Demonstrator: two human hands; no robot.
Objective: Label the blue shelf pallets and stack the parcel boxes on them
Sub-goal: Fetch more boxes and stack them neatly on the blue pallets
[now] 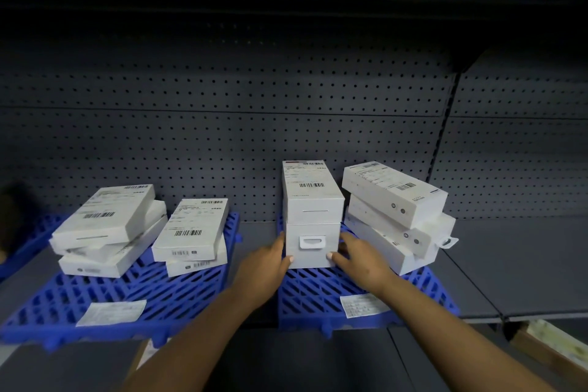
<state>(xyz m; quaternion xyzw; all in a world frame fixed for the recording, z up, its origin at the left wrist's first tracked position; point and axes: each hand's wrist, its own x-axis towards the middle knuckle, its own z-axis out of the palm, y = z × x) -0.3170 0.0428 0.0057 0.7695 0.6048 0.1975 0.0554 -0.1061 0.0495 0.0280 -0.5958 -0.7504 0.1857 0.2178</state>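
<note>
A dark grey metal shelf with a perforated back panel fills the view, seen from above and in front. Two blue pallets lie side by side on it. The left pallet sits out to the left of both hands; the right pallet lies directly beneath them.

On the left pallet, beyond and to the left of the left hand, stand two loose stacks of white parcel boxes: a far-left stack of about three, skewed, and a nearer stack of two. On the right pallet, a tilted pile of about three boxes sits just beyond the right hand.

Between the hands stands a two-box stack, its upper box squared over the lower box. The left hand presses the lower box's left side and the right hand its right side, fingers curved onto it, gripping it between them.

A white paper label lies at the front of each pallet: one down and left of the left hand, the other partly under the right wrist.

Judging by this, labelling looks done for both visible pallets, and stacking is well along. What seems left is settling this stack and perhaps straightening the skewed piles. Whether more boxes wait out of view cannot be told.
</note>
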